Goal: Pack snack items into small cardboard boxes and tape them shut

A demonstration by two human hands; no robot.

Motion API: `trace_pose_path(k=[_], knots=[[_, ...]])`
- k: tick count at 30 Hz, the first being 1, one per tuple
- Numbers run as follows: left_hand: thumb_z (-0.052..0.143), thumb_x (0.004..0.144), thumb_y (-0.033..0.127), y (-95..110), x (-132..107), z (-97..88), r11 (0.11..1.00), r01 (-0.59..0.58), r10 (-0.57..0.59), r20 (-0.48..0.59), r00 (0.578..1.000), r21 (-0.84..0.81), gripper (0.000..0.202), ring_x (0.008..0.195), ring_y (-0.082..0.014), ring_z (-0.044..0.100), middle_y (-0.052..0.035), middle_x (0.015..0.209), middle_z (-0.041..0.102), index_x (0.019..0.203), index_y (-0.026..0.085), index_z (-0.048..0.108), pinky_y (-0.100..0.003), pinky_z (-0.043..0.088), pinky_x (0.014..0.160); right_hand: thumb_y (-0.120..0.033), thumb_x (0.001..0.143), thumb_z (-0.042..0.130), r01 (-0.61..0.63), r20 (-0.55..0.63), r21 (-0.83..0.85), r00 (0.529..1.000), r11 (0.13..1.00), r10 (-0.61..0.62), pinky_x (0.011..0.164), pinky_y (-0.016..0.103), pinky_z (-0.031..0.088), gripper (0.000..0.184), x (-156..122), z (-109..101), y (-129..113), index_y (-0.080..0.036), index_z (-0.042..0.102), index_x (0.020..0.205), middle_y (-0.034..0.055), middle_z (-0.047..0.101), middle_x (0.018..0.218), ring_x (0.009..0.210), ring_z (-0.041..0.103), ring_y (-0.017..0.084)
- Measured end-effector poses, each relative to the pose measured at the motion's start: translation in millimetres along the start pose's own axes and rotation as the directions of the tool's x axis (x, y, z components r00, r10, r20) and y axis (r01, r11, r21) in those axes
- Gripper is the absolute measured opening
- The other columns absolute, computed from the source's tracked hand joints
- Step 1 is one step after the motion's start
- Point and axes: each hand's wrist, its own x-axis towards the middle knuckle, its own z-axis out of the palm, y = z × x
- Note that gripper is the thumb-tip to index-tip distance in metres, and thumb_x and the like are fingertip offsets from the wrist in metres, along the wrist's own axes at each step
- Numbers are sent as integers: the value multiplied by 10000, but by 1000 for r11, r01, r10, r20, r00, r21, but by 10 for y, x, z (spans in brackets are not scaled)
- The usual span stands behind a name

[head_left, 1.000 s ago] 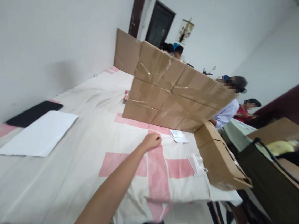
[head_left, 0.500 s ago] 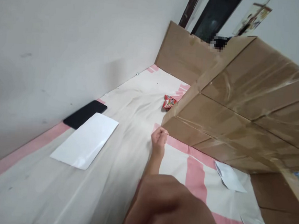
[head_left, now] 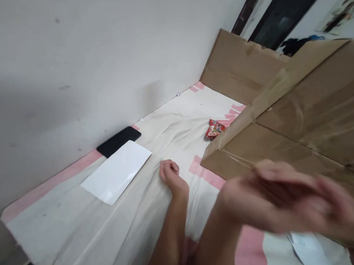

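My left hand (head_left: 170,173) is over the pale cloth, its fingers curled in and no object visible in them. A white sheet (head_left: 117,172) lies to its left, with a flat black object like a phone (head_left: 119,141) partly beneath or behind the sheet's far edge. My right hand (head_left: 291,200) is raised closer to the camera, in front of the cardboard. Motion smears its bent fingers, and I cannot make out anything in them. A red printed packet (head_left: 215,129) lies beyond both hands, against the cardboard's edge.
Taped cardboard boxes (head_left: 290,133) rise on the right, and a cardboard panel (head_left: 237,68) closes the far end. A white wall (head_left: 78,59) runs along the left. Another paper (head_left: 314,255) lies at lower right on the pink-and-white cloth (head_left: 250,252).
My left hand has moved left, away from the cardboard towards the white sheet. My right hand has come into clear view on the right. The camera view has shifted slightly left.
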Motion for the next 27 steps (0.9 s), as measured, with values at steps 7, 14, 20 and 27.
trace_pose_path(k=[7,14,20,27], knots=[[558,989,447,51,716,794,976,57,-120,300,946,211,362,1067,-209,607,-102,1267,591,1231,180,586,-406,549,912,-363,795,494,-21,-91,121,995,992,32,604,279,336,211,550,696,190,-210,487,651,-24,412,585,616,405,152],[611,976,394,-389,1047,1556,928,112,-356,760,544,354,356,1075,-212,647,-100,1253,629,1252,169,603,-421,581,921,-307,831,465,-31,-84,109,996,994,40,617,263,334,204,779,874,588,-201,493,660,-30,439,620,625,395,134],[623,963,425,-615,1191,1629,921,4,-323,759,565,389,339,1064,-217,658,-86,1166,674,1140,138,653,-443,559,950,-318,865,415,-81,-124,1,989,997,80,604,249,333,224,847,898,722,-222,403,662,-45,376,635,629,370,124],[437,1029,293,-330,1229,1438,884,-298,69,530,845,359,356,1319,-219,541,-72,1413,601,1364,255,554,-381,384,1156,-326,897,335,-114,-130,-218,988,969,87,593,246,351,211,813,898,729,-248,299,704,-51,322,642,627,356,130]])
